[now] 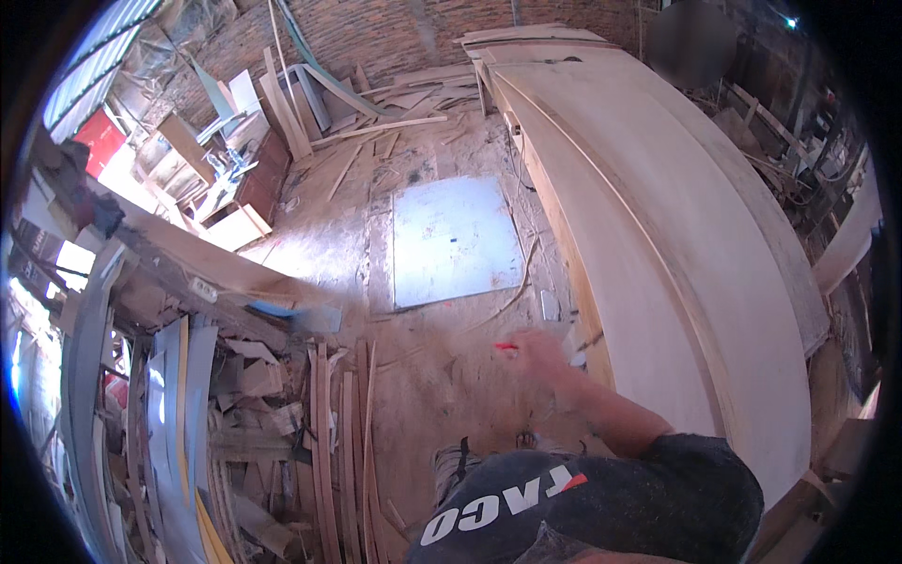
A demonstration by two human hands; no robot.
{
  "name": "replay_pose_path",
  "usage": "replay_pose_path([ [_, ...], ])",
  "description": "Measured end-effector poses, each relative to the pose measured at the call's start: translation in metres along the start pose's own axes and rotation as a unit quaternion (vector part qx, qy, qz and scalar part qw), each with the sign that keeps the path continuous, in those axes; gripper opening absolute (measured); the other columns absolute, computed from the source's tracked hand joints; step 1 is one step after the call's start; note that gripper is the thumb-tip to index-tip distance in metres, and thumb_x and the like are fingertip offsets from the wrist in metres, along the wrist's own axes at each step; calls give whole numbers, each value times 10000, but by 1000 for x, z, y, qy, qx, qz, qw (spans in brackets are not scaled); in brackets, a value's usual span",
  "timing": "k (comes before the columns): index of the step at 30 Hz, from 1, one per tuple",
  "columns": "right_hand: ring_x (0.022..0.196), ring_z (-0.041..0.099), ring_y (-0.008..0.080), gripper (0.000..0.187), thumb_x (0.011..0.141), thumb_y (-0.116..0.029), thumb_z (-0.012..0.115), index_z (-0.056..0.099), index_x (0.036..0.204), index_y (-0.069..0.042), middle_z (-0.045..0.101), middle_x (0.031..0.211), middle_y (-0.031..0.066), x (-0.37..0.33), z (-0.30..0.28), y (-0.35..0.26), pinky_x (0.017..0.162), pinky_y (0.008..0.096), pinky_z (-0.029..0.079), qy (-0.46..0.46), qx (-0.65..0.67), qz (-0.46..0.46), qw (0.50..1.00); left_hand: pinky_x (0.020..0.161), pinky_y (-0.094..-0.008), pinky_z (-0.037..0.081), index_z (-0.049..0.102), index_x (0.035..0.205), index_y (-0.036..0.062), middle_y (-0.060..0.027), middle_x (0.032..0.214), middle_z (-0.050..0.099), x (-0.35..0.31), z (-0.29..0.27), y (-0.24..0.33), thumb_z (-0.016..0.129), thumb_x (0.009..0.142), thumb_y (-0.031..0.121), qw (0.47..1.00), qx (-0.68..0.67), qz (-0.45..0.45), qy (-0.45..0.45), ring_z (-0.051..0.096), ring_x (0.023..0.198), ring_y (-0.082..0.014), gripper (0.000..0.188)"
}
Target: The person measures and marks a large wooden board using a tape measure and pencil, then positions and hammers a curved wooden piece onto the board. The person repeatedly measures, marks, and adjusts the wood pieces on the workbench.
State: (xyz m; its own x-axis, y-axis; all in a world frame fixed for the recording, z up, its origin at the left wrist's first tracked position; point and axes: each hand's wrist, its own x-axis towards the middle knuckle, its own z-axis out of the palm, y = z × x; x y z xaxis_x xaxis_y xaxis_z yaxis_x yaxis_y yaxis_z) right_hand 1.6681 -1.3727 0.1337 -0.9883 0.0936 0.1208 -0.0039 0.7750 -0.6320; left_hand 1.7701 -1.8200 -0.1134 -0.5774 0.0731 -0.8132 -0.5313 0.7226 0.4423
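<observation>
My right hand [534, 359] is out in front of me, above the dusty floor and just left of the workbench edge. It is smeared by motion, with its fingers curled in. From it sticks a small red object [505, 346], short and narrow, too blurred to name. My left hand does not show. The nearest things to the right hand are a small pale rectangular piece [551, 305] on the floor and the side of the long workbench [587, 315].
Long plywood sheets [714, 273] cover the workbench on my right. A pale square panel [456, 240] lies on the floor ahead. Thin wood strips [349, 442] and offcuts crowd the left side. Scrap boards [423, 99] lie by the brick wall, near a wooden cabinet [268, 169].
</observation>
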Motion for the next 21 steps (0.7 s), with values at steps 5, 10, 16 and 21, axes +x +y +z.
replay_pose_path([
  [5,888,717,404,327,899,-404,729,796,1012,-104,725,937,189,137,51,12,799,512,564,-70,6,-7,997,798,-440,573,780,1094,62,-138,1041,774,97,-53,90,733,950,449,998,50,-6,-24,727,883,-280,415],
  [10,888,718,428,366,859,-420,742,803,998,-87,723,935,220,262,44,43,800,548,566,-146,-20,96,984,799,-448,577,771,1119,65,-148,1055,775,210,-167,175,731,951,431,992,123,-21,-29,735,892,-302,405],
  [16,885,714,454,305,836,-318,705,766,871,-20,716,870,239,354,-13,121,791,551,568,5,-57,250,967,801,-458,582,759,1150,68,-160,1072,776,368,-328,321,728,952,409,931,347,71,-86,745,904,-328,396],
  [21,824,705,470,297,833,-298,701,756,836,-7,710,844,264,422,-6,210,767,560,568,61,-82,297,949,802,-466,586,750,1175,70,-169,1085,777,510,-466,507,726,952,391,641,705,296,-70,753,913,-349,392],
])
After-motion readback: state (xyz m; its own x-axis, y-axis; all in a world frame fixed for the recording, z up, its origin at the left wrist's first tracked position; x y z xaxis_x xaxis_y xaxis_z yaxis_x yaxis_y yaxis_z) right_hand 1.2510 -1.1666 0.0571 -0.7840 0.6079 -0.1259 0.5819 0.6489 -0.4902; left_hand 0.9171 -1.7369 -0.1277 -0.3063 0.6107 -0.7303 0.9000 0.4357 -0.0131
